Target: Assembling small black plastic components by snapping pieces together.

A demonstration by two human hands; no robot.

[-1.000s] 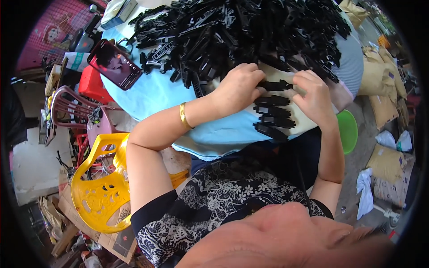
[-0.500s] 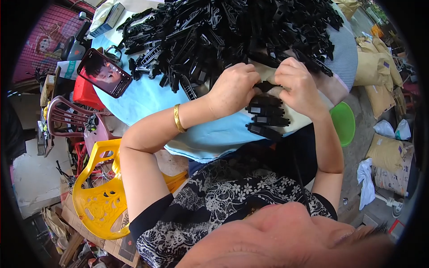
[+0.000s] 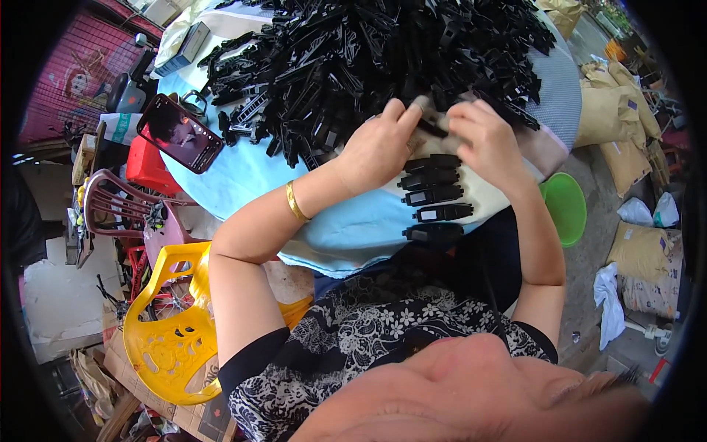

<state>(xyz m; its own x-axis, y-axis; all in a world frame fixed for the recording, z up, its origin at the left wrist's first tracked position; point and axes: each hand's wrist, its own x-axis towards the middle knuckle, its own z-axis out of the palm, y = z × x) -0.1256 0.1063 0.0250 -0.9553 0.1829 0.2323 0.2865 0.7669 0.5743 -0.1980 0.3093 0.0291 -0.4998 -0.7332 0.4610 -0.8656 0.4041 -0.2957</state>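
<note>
A small black plastic part is pinched between the fingertips of the left hand and right hand, above the light blue table. Just below lies a row of five finished black pieces; behind rises a heap of black parts, with a phone to the left.

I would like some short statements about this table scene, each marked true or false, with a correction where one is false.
1. Both hands, left hand and right hand, hold one small black plastic part between them. True.
2. The row of finished black parts lies under the hands, near the table's edge. True.
3. The smartphone lies to the person's right. False: it lies to the left, on the light blue tablecloth.
4. The gold bangle is on the right wrist. False: the left wrist.
5. The yellow plastic chair stands on the table. False: on the floor, left.
</note>
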